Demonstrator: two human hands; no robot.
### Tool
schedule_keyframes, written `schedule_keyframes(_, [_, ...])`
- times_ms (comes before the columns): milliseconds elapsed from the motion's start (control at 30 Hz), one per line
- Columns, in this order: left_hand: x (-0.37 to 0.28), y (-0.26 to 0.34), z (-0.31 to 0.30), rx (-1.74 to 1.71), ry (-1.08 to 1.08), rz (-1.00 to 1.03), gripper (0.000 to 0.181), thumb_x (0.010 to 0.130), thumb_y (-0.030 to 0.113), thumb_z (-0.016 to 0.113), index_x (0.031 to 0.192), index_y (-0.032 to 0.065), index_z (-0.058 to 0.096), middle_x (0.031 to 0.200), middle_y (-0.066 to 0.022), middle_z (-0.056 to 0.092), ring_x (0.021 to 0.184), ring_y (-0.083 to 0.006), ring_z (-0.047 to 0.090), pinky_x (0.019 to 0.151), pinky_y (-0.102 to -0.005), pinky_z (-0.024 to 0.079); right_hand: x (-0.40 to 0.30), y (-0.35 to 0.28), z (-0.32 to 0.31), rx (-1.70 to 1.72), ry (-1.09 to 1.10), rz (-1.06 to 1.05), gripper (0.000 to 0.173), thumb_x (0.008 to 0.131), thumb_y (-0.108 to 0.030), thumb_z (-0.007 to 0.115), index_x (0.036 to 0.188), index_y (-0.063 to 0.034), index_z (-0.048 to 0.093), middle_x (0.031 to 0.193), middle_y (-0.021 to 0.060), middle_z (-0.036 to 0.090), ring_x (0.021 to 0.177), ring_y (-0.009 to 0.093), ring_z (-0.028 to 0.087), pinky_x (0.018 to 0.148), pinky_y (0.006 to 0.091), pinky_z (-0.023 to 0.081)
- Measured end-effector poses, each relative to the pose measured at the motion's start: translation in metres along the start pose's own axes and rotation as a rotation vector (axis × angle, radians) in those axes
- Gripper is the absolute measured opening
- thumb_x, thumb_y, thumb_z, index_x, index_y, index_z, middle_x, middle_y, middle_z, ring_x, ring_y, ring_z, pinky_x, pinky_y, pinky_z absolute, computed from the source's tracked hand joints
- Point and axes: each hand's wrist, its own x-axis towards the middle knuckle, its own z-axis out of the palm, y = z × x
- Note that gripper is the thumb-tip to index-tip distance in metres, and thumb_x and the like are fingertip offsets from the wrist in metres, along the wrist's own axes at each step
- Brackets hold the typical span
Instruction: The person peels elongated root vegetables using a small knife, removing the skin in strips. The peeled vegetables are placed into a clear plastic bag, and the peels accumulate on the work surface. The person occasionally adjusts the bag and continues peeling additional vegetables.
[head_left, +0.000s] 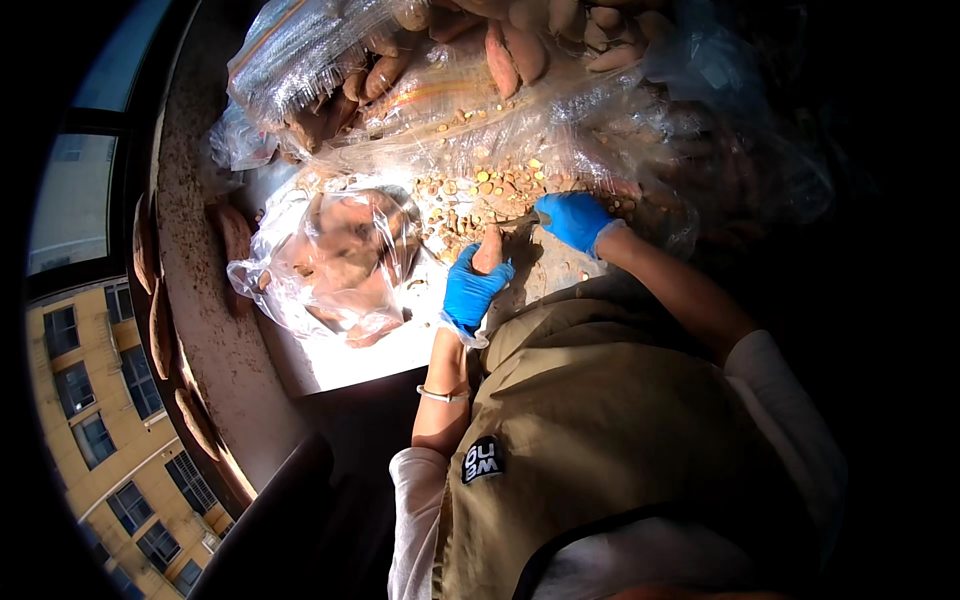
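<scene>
My left hand (472, 294), in a blue glove, grips a sweet potato (489, 251) with its narrow end pointing away from me. My right hand (574, 220), gloved the same way, is closed around a small knife (519, 222). The dark blade reaches left toward the tip of the sweet potato; whether they touch I cannot tell. Just beyond both hands, many small cut-off sweet potato ends (487, 184) lie scattered, some showing yellow flesh. A clear plastic bag (251, 274) with several large sweet potatoes (341, 232) sits left of my left hand, in bright sunlight.
Behind the scraps lies an opened woven plastic sack (300, 56), with loose sweet potatoes (514, 52) piled around it. At far left, several sweet potatoes (159, 330) rest along the window ledge (217, 330). Deep shadow hides the right side.
</scene>
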Motion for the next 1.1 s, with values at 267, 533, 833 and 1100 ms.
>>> schedule_keyframes(267, [-0.018, 0.032, -0.014, 0.000, -0.063, 0.028, 0.047, 0.069, 0.002, 0.071, 0.110, -0.0029, 0.049, 0.091, -0.0053, 0.059, 0.080, -0.0103, 0.054, 0.073, -0.0234, 0.046, -0.006, 0.010, -0.055, 0.319, 0.028, 0.279, 0.027, 0.083, -0.031, 0.058, 0.084, -0.0045, 0.062, 0.069, 0.0167, 0.060, 0.057, 0.029, 0.057, 0.055, 0.0366, 0.045])
schedule_keyframes(533, [0.008, 0.040, 0.006, 0.317, -0.124, 0.189, 0.055, 0.067, 0.010, 0.075, 0.112, -0.0038, 0.046, 0.094, -0.0061, 0.058, 0.085, -0.0116, 0.052, 0.077, -0.0264, 0.046, -0.004, -0.058, -0.057, 1.119, -0.145, 0.338, 0.032, 0.073, -0.030, 0.073, 0.089, -0.0035, 0.066, 0.063, 0.0023, 0.057, 0.048, 0.006, 0.047, 0.043, 0.0191, 0.037])
schedule_keyframes(833, [-0.002, 0.052, -0.009, -0.389, -0.081, 0.317, 0.067, 0.073, 0.001, 0.068, 0.131, 0.0030, 0.035, 0.127, -0.0090, 0.041, 0.110, -0.0189, 0.046, 0.090, -0.0267, 0.043, -0.014, -0.016, -0.029, 1.756, -0.080, 0.534, 0.022, 0.085, -0.026, 0.059, 0.089, -0.0047, 0.059, 0.065, 0.0020, 0.054, 0.046, 0.009, 0.045, 0.044, 0.0222, 0.039])
schedule_keyframes(1100, [0.008, 0.045, 0.035, -0.623, 0.109, 0.236, 0.035, 0.081, 0.011, 0.063, 0.113, 0.0045, 0.050, 0.104, -0.0049, 0.056, 0.091, -0.0158, 0.055, 0.079, -0.0309, 0.045, -0.024, -0.058, -0.021, 1.563, -0.090, 0.495, 0.023, 0.088, -0.025, 0.056, 0.093, -0.0025, 0.057, 0.072, 0.0047, 0.058, 0.053, 0.010, 0.050, 0.050, 0.0224, 0.039])
